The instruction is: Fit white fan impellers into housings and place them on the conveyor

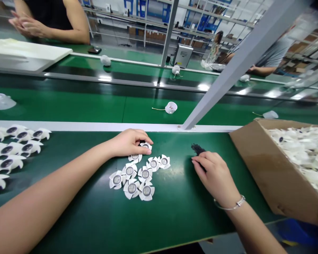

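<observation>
My left hand [134, 143] has its thumb and fingers closed around a white finned part [146, 145] at the top of a loose group on the green table [175, 211]. Several more finned parts, each with a round grey centre, lie just below it, one of them [131, 188] near the front of the group. To the right, my right hand [214, 173] rests its bent fingertips at a small pile of tiny black pieces [197, 148]. Whether a piece is between those fingertips is hidden.
Rows of finned parts [6, 163] stand at the left. A cardboard box [270, 176] full of white pieces is at the right. A slanted metal post [228, 74] rises behind, before a belt carrying a white cup [171, 107]. People sit across.
</observation>
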{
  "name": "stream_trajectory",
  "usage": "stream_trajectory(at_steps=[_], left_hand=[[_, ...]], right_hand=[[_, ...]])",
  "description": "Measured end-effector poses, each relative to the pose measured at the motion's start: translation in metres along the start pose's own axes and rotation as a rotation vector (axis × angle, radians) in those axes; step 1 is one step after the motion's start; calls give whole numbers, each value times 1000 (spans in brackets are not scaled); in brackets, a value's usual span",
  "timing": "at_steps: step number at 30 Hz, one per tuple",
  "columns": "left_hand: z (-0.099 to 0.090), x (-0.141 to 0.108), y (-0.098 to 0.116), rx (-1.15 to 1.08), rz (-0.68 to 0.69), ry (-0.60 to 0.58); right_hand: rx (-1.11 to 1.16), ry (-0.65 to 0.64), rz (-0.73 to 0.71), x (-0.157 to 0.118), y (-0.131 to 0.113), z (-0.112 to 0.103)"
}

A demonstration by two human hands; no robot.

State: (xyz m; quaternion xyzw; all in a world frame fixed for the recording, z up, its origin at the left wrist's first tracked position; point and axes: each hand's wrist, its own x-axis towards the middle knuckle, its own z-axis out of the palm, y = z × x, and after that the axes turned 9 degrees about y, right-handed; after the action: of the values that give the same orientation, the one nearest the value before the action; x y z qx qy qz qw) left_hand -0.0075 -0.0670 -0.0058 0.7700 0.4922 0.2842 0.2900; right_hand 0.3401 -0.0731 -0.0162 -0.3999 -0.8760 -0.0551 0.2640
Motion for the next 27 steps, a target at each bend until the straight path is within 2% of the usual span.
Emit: stream_trajectory(at_steps=[4, 7, 11, 13, 15, 17, 19, 23, 27], left_hand=[[2, 1, -2, -23, -19, 20], [2, 0, 0, -32, -104, 38], [0, -3, 3, -82, -177, 42], [-2, -4, 4, -121, -179, 17], [-3, -5, 3, -139, -183, -5], [-2, -5, 1, -144, -196, -5], [-1, -5, 0, -142, -201, 5], [1, -6, -3, -116, -143, 36], [1, -5, -5, -75, -90, 46]], right_hand=[[-113, -99, -130, 12, -6, 0], [-250, -158, -218, 18, -14, -1], [-328, -198, -250, 26, -16, 1], [-168, -199, -206, 35, -17, 4], [104, -189, -108, 51, -23, 8], [358, -176, -20, 70, -35, 15], [523, -175, -10, 88, -52, 26], [628, -188, -91, 106, -76, 50], [625, -188, -131, 107, -81, 64]])
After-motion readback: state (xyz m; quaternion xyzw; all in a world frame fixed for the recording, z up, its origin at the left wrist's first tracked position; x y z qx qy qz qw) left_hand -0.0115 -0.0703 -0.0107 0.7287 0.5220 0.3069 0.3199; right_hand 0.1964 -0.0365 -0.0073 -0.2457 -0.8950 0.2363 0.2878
